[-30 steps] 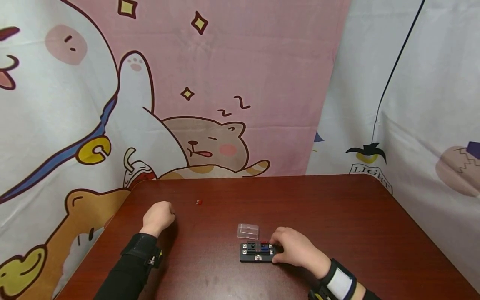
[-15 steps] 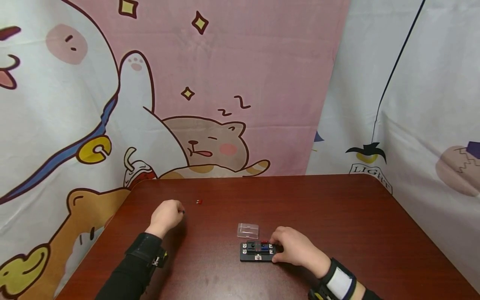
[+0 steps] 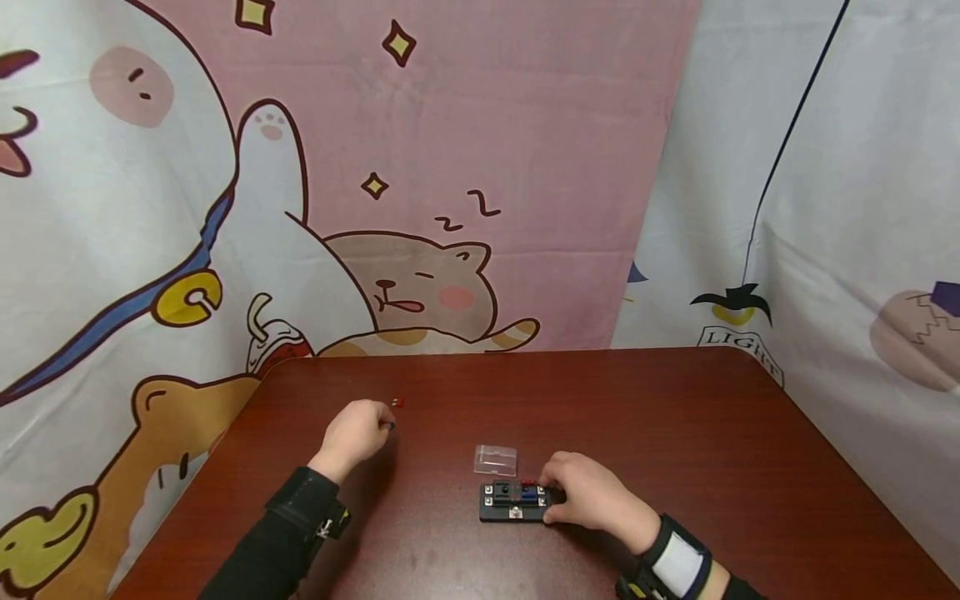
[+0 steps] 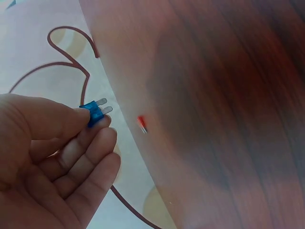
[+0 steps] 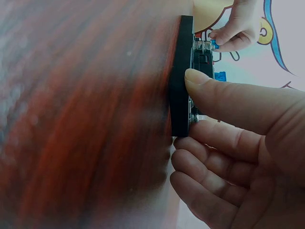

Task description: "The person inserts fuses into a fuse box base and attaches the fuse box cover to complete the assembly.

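Note:
My left hand [image 3: 356, 433] pinches a blue blade fuse [image 4: 91, 113] between thumb and finger, its two metal prongs pointing away from the palm. A red blade fuse [image 4: 142, 123] lies on the tabletop just past that hand. At the front middle of the table, my right hand [image 3: 592, 493] grips the right end of a black fuse block [image 3: 512, 504], thumb on its near edge. Metal terminal screws show on the block. Another blue fuse [image 5: 219, 76] sits in it, and a bit of red shows behind that in the head view.
A clear plastic cover [image 3: 496, 461] lies right behind the fuse block. The brown wooden table [image 3: 645, 408] ends at a cartoon-printed cloth [image 3: 570, 167] hanging behind it and at the sides.
My left hand has moved right across the table with the blue fuse, close to the red fuse. The right hand and the fuse block have stayed in place.

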Tool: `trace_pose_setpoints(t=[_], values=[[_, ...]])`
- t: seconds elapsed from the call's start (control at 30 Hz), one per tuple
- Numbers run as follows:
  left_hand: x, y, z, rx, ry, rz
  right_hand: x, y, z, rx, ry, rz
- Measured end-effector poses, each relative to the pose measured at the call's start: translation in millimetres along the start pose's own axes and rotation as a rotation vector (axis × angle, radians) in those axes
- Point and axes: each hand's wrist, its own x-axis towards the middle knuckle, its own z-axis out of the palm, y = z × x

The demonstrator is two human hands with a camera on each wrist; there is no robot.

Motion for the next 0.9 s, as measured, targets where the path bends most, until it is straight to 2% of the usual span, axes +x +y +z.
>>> trace_pose_setpoints(t=[0.47,0.9], values=[[-4.0,26.9,8.4,-0.021,0.015,0.117,-0.3,0.1,0.0,-0.003,0.002,-0.012],[-14.0,61.9,13.1,-0.068,0.043,0.243,0.4,0.8,0.3,-0.001,0.001,-0.007]])
